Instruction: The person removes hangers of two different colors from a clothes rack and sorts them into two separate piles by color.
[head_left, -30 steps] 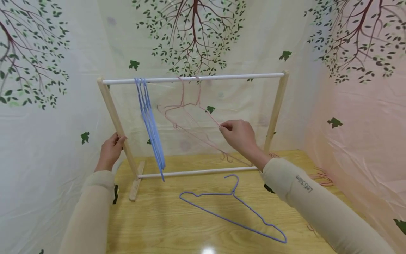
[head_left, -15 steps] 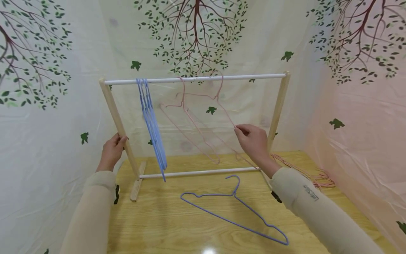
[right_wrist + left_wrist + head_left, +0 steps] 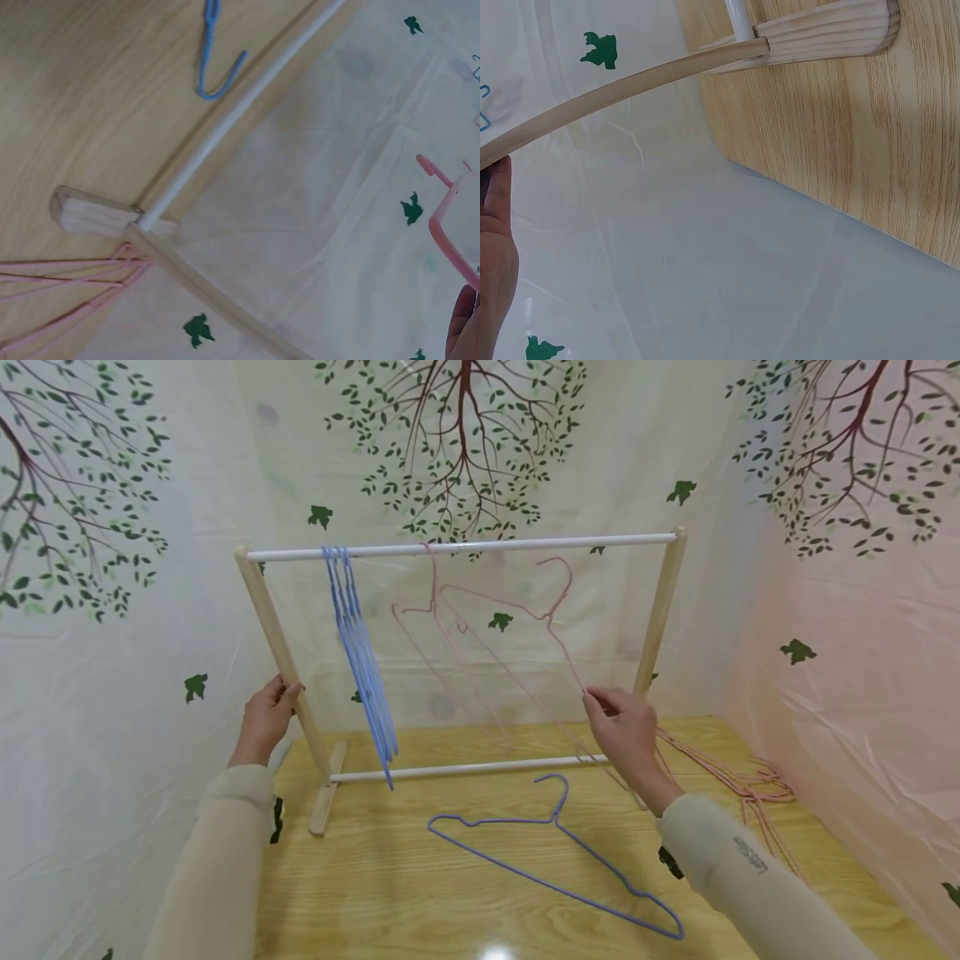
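Observation:
My left hand grips the left wooden post of a small hanger rack; the left wrist view shows that post against my hand. My right hand pinches the lower arm of a pink wire hanger, whose hook sits just below the white top rail. The right wrist view catches part of that pink hanger by my hand. A second pink hanger hangs on the rail. Several blue hangers hang at the rail's left end.
One blue hanger lies flat on the wooden table in front of the rack's lower rail. A heap of pink hangers lies at the right, by the right post. Tree-printed sheeting closes in all sides.
My right hand has moved right and down with the pink hanger; its hook slid right along the rail and now sits below it. The left hand kept its grip on the post.

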Tool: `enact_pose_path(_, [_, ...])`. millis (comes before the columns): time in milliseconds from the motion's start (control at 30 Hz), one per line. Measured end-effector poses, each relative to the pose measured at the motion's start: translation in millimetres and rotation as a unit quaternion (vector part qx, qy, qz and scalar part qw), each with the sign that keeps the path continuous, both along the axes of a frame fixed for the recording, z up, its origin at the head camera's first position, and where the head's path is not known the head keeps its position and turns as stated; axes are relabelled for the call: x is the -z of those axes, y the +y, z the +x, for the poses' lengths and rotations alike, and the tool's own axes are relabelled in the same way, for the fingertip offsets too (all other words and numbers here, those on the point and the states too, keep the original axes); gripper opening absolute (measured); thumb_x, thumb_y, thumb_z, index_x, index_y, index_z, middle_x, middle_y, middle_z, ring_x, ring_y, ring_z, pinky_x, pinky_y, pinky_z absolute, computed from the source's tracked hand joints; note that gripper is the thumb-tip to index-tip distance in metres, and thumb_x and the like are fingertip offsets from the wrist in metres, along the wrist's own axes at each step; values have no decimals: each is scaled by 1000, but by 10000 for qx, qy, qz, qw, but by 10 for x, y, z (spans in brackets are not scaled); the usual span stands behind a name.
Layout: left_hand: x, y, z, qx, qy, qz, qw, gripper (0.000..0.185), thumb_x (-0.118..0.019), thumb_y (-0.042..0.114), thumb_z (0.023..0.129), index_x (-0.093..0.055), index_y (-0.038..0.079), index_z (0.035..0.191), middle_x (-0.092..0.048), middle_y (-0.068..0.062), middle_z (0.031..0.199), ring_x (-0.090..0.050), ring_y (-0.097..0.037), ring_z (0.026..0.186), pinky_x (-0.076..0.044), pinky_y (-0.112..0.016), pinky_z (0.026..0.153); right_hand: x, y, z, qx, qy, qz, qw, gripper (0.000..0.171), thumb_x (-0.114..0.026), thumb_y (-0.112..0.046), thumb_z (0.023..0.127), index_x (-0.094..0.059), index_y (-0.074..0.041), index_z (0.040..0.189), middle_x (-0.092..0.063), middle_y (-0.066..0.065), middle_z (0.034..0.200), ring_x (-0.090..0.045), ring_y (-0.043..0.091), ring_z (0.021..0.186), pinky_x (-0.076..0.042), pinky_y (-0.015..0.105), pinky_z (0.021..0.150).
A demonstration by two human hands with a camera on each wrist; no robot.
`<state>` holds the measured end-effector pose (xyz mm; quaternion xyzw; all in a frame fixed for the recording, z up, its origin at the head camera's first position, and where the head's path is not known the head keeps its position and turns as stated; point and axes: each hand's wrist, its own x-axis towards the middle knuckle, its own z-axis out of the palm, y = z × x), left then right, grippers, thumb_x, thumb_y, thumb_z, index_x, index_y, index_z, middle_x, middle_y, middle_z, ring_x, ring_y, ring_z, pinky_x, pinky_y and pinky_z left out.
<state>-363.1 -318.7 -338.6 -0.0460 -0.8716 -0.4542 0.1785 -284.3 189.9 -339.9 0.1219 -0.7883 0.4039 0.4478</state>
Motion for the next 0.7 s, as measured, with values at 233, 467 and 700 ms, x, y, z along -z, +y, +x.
enact_pose_path(233, [12,-40,-108,85,58,-37,9999,48,-40,35,108,-54,-4,131,-59,-30,121,-57,-41,113,-55,-44,93,242,128,71,184,84,-74,9998,8,-77,2,83,-79,0,91,-74,10,81,-60,4,64,-45,5,58])
enact_pose_path(467, [24,-58,-165,150,101,-32,9998,43,-41,30,108,-54,-4,131,-59,-30,120,-58,-41,112,-56,-28,87,402,259,132,390,572,120,9975,14,-77,7,79,-79,1,91,-74,11,81,-59,-3,68,-45,4,61])
enact_pose_path(700, [27,-66,-228,185,25,-13,9998,45,-41,31,108,-53,-3,135,-59,-29,122,-57,-40,113,-56,-28,88,484,378,204,449,869,20,9952,18,-77,11,78,-78,2,94,-73,15,84,-59,-5,71,-45,4,65])
